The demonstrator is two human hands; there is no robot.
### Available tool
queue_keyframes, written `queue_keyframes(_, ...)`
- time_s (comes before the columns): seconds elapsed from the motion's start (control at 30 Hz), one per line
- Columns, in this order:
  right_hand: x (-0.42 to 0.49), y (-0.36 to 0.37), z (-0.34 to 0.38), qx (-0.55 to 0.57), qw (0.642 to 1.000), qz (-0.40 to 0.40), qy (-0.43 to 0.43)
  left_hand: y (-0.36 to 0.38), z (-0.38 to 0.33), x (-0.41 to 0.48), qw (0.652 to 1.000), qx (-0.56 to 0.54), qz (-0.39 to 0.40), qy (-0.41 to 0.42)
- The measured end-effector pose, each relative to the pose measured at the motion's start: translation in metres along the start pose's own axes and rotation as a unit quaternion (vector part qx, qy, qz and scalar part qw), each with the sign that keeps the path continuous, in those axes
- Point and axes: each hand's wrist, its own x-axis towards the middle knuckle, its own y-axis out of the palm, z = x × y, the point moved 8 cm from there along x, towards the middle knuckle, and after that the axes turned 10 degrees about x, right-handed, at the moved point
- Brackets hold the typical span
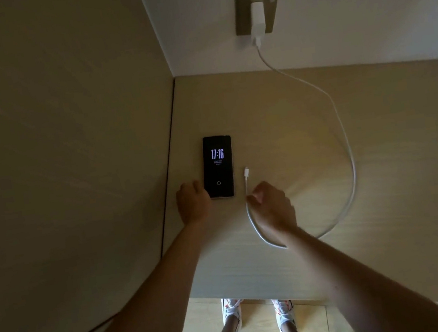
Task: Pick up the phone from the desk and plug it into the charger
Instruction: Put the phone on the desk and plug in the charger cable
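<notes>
A black phone (pixel 218 166) lies flat on the light wooden desk (pixel 278 135), its screen lit with 17:16. My left hand (pixel 193 201) rests against the phone's lower left corner with fingers curled; whether it grips the phone is unclear. A white charging cable (pixel 346 148) loops across the desk from a white charger (pixel 257 19) plugged into a wall socket. The cable's free plug (pixel 246 172) lies just right of the phone. My right hand (pixel 272 204) pinches the cable a little below that plug.
A tall beige panel (pixel 70 158) stands along the desk's left side, close to the phone. The white wall (pixel 358 5) closes the back. The desk's front edge (pixel 258 292) is near me, with my feet and wooden floor below it.
</notes>
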Motion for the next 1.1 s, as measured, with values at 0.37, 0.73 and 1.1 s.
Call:
queue_keyframes(0.37, 0.065, 0.017, 0.018, -0.127, 0.99, -0.052, -0.04, -0.005, 0.007, 0.001, 0.997, -0.05, 0.026, 0.049)
queue_keyframes(0.73, -0.001, 0.027, -0.028, 0.415, 0.899, 0.038, 0.136, 0.045, -0.066, 0.024, 0.953, 0.285, 0.026, 0.102)
queue_keyframes(1.1, -0.016, 0.027, -0.017, 0.345, 0.937, 0.024, 0.051, 0.049, -0.085, 0.04, 0.942, 0.299, 0.143, 0.061)
